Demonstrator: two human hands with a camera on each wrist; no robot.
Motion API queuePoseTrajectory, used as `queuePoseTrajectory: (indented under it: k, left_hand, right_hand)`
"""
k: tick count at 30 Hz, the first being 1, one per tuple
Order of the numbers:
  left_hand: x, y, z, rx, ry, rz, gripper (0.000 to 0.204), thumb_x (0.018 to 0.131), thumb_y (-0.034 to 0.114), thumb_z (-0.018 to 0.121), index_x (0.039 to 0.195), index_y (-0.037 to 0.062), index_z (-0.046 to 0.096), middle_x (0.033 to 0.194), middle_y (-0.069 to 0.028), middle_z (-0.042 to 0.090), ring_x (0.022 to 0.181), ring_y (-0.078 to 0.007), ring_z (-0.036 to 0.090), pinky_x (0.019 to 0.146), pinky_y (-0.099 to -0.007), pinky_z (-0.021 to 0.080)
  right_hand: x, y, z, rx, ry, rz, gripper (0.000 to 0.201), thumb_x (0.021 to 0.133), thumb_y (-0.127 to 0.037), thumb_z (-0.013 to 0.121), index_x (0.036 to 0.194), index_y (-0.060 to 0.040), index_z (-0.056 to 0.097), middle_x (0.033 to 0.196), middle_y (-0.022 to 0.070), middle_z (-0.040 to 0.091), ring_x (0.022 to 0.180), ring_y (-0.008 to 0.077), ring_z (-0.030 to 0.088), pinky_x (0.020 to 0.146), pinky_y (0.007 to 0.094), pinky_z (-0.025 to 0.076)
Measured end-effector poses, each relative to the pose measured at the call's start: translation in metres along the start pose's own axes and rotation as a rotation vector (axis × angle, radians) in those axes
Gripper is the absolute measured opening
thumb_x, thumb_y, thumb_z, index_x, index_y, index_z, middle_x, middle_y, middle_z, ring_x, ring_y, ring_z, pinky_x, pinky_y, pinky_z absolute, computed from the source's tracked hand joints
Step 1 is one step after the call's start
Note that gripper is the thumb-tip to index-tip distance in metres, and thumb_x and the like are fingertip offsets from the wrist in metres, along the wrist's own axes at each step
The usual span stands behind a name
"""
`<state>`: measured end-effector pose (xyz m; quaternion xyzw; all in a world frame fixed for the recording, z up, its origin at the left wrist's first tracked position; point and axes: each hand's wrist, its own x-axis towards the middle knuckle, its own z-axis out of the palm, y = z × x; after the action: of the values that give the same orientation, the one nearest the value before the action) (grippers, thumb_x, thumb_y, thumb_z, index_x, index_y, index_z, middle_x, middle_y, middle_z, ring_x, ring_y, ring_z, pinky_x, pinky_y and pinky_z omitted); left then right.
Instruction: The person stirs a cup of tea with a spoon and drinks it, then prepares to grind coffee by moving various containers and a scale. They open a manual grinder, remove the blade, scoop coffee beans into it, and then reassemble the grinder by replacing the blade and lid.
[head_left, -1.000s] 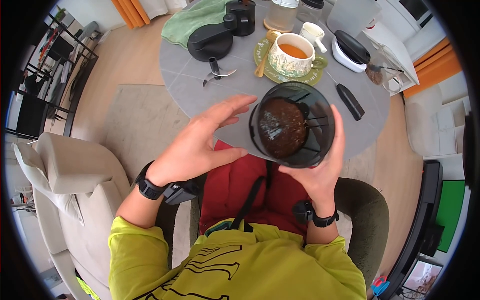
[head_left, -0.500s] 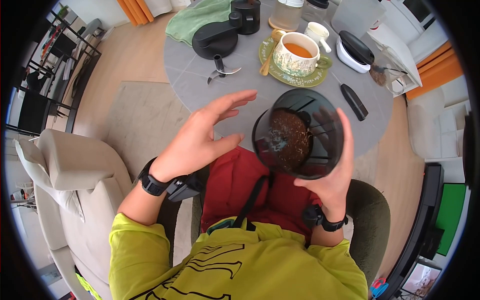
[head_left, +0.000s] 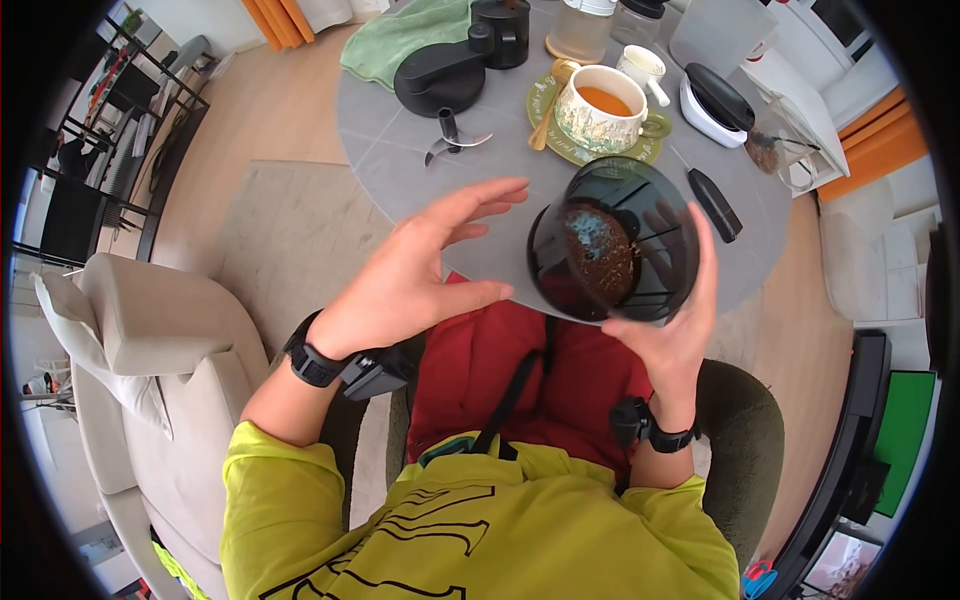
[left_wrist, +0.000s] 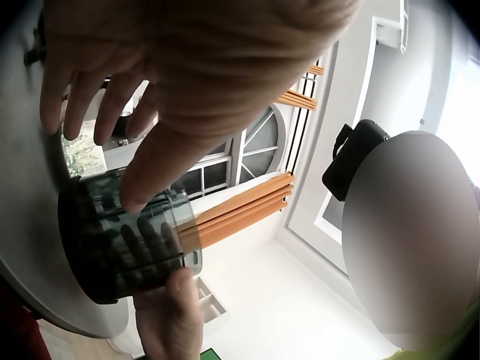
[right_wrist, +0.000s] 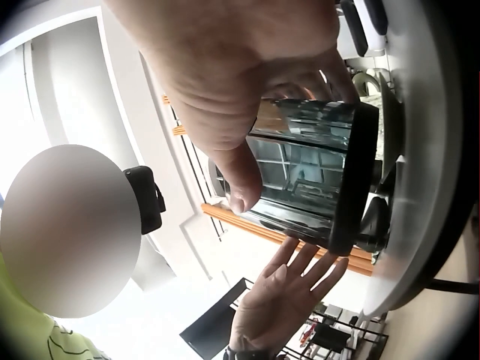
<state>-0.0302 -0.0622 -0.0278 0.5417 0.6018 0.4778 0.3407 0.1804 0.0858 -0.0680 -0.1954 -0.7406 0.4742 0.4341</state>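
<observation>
A narrow gap lay between the left hand (head_left: 415, 275) and the dark container (head_left: 622, 180). Beyond the container, mug (head_left: 590, 132) and saucer (head_left: 580, 154) stood in the way.

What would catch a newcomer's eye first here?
Most likely the dark see-through container with brown granular contents, held in the right hand above the person's lap at the table's near edge, with the left hand open beside it. Next, perhaps, the patterned cup of orange-brown drink on a green saucer beyond, and the bare curved blade lying to its left.
</observation>
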Motion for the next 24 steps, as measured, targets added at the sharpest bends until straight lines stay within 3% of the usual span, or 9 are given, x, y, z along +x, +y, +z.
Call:
queuePoseTrajectory:
  k: [2,4,6,7,9,10,12,18,24]
  left_hand:
    - [-0.001,0.0,-0.001,0.011,0.018,0.006,0.075,0.077,-0.005,0.07,0.144,0.0068,0.039,0.143,-0.0112,0.048,0.133,-0.0228,0.044,0.109,-0.0392,0.036]
    - [0.0,-0.001,-0.004,0.027,0.041,0.015,0.073,0.078,-0.005,0.07,0.144,0.0064,0.039,0.141,-0.0112,0.049,0.133,-0.0226,0.045,0.109,-0.0386,0.036]
    - [0.002,-0.006,-0.012,0.024,0.197,0.045,0.066,0.081,0.004,0.07,0.141,0.0089,0.044,0.132,-0.0114,0.056,0.126,-0.0218,0.051,0.104,-0.0387,0.041]
    - [0.003,-0.009,-0.018,0.029,0.193,0.043,0.066,0.081,0.004,0.07,0.141,0.0089,0.044,0.132,-0.0114,0.056,0.126,-0.0218,0.051,0.104,-0.0387,0.041]
    - [0.008,-0.018,-0.033,0.04,0.387,0.077,0.057,0.082,0.003,0.068,0.136,0.0075,0.049,0.125,-0.0101,0.06,0.12,-0.0196,0.055,0.102,-0.0376,0.043]
    - [0.009,-0.024,-0.04,0.047,0.391,0.079,0.057,0.082,0.003,0.068,0.136,0.0075,0.049,0.125,-0.0101,0.06,0.12,-0.0196,0.055,0.102,-0.0376,0.043]
    - [0.01,-0.034,-0.05,0.224,0.575,0.068,0.051,0.084,0.004,0.068,0.132,0.008,0.053,0.115,-0.0082,0.065,0.112,-0.0193,0.06,0.1,-0.0374,0.045]
    - [0.015,-0.034,-0.048,0.565,0.574,0.07,0.048,0.085,0.006,0.066,0.131,0.0075,0.053,0.11,-0.0076,0.067,0.109,-0.0207,0.062,0.096,-0.0374,0.047]
    - [0.043,-0.047,-0.053,0.62,0.567,0.052,0.04,0.083,0.009,0.068,0.123,0.0085,0.061,0.106,-0.0102,0.068,0.102,-0.0227,0.065,0.089,-0.0358,0.049]
  right_hand:
    - [0.002,0.001,0.001,0.047,0.082,0.056,0.117,0.055,-0.023,0.094,0.146,0.0021,0.025,0.141,0.0172,0.04,0.128,0.0255,0.045,0.107,0.0389,0.038]
    - [0.006,0.004,0.002,-0.046,0.067,0.003,0.115,0.055,-0.022,0.094,0.146,0.002,0.027,0.14,0.0169,0.041,0.128,0.0258,0.045,0.107,0.0385,0.038]
    - [0.005,0.006,0.01,-0.113,-0.105,-0.043,0.113,0.056,-0.021,0.093,0.145,0.0016,0.028,0.139,0.0171,0.043,0.127,0.027,0.046,0.107,0.0386,0.038]
    - [0.005,0.005,0.016,-0.124,-0.128,-0.03,0.111,0.057,-0.021,0.093,0.145,0.0007,0.029,0.137,0.0176,0.045,0.126,0.0278,0.047,0.106,0.0391,0.037]
    - [0.008,0.009,0.02,-0.158,-0.111,-0.03,0.11,0.057,-0.021,0.092,0.145,0.0002,0.029,0.137,0.0178,0.046,0.126,0.028,0.048,0.106,0.0393,0.038]
    - [0.011,0.012,0.022,-0.196,-0.102,-0.028,0.11,0.058,-0.021,0.092,0.145,-0.0002,0.029,0.136,0.018,0.047,0.125,0.0282,0.048,0.106,0.0394,0.038]
    - [0.015,0.019,0.026,-0.135,-0.092,-0.023,0.11,0.059,-0.02,0.091,0.146,0.0,0.028,0.136,0.0183,0.047,0.125,0.0281,0.049,0.106,0.0395,0.038]
    - [0.018,0.023,0.028,-0.078,-0.111,0.009,0.11,0.06,-0.015,0.089,0.147,0.0006,0.023,0.137,0.0192,0.045,0.124,0.028,0.049,0.105,0.0391,0.039]
    - [0.016,0.024,0.033,0.049,-0.101,0.059,0.113,0.062,-0.014,0.088,0.148,0.0018,0.017,0.137,0.0201,0.044,0.124,0.0287,0.049,0.105,0.0389,0.039]
